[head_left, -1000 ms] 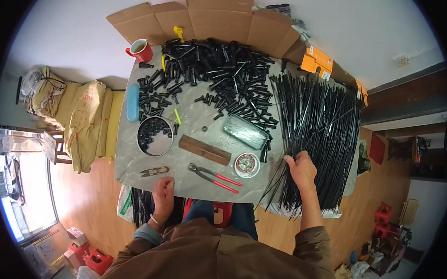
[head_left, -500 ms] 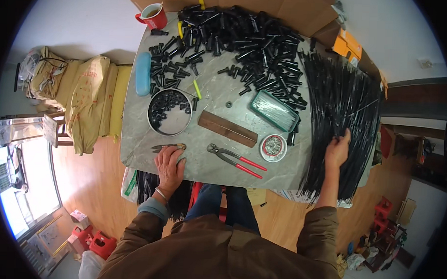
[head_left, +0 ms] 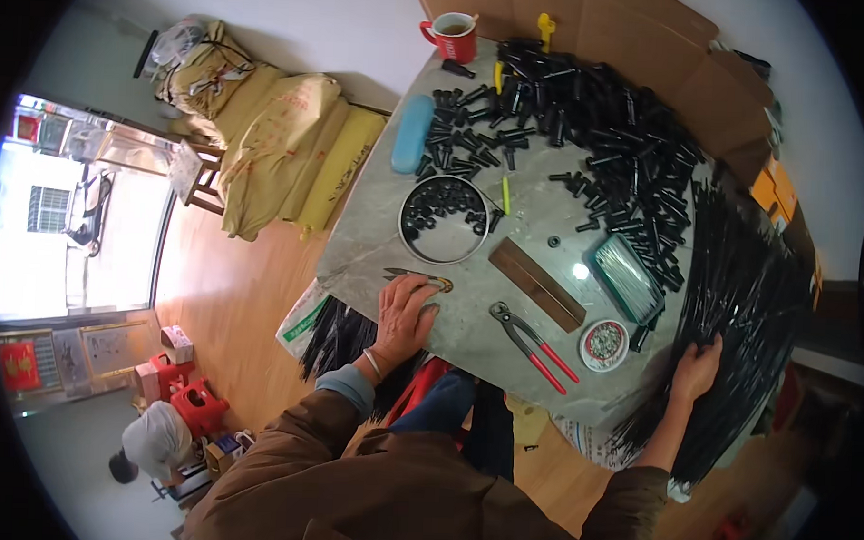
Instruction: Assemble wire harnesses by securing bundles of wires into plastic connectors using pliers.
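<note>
My left hand (head_left: 407, 317) rests at the table's near edge, fingers loosely bent and apart. Its fingertips touch small thread snips (head_left: 422, 277), partly hidden under them. On the right, my right hand (head_left: 698, 370) lies on a broad pile of long, thin black cable ties (head_left: 745, 309). Its thumb and fingers close over some strands; the fingertips are partly hidden. Between the hands lie red-handled pincers (head_left: 532, 348), a brown wooden block (head_left: 538, 285) and a white dish (head_left: 603, 345) of small metal pieces. A round tin (head_left: 402, 233) holds small black parts.
Black bolt-like parts (head_left: 609, 114) heap along the back before cardboard (head_left: 640, 30). A red mug (head_left: 456, 46), a blue case (head_left: 413, 134), a yellow-green pen (head_left: 506, 195) and a green box (head_left: 632, 275) are on the table (head_left: 366, 239). Another person (head_left: 155, 441) bends at lower left.
The view has turned left, so the table appears tilted and farther right. Another person has come into view. My left hand stays by the snips, my right on the cable ties.
</note>
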The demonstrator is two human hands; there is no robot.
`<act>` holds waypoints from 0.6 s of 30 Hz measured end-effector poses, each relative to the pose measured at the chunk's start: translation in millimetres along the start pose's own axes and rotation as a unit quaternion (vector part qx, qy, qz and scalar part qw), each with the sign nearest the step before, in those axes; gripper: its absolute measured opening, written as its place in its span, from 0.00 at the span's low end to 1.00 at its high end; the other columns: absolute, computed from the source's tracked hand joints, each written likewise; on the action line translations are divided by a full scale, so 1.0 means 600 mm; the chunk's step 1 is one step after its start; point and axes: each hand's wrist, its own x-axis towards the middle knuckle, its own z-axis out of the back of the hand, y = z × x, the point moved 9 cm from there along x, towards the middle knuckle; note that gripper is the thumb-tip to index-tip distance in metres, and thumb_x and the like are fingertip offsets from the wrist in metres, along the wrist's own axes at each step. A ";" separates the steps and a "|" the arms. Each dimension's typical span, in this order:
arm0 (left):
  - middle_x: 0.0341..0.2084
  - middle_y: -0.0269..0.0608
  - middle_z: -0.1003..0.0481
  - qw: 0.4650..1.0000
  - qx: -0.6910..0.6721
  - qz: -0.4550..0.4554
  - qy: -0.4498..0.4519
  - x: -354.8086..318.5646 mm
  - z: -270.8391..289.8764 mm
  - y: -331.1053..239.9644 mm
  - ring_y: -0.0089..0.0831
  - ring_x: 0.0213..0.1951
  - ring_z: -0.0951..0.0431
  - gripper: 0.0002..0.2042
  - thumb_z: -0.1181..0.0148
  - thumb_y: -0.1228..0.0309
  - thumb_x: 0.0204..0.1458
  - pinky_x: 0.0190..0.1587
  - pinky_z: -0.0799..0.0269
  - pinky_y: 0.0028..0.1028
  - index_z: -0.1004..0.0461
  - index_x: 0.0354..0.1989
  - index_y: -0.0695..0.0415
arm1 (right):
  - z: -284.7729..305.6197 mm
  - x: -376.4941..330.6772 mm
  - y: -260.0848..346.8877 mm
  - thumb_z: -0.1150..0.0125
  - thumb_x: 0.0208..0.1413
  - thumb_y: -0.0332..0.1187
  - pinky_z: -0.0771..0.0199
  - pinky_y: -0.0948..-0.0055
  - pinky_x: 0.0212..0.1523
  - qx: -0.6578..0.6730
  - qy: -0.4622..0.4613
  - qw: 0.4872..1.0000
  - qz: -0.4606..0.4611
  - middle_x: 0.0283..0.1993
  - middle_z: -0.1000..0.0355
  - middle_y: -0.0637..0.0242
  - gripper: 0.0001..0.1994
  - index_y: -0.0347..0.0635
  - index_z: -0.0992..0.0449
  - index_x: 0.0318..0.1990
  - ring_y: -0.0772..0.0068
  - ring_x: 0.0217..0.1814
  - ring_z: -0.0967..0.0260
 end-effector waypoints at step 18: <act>0.44 0.51 0.29 0.975 0.008 -0.102 -0.197 -0.055 0.016 -0.003 0.50 0.47 0.30 0.20 0.38 0.75 0.37 0.52 0.36 0.42 0.31 0.44 0.61 | 0.184 -0.114 0.110 0.50 0.59 0.28 0.37 0.76 0.50 0.365 -0.059 0.911 0.182 0.42 0.32 0.64 0.16 0.34 0.31 0.54 0.73 0.45 0.36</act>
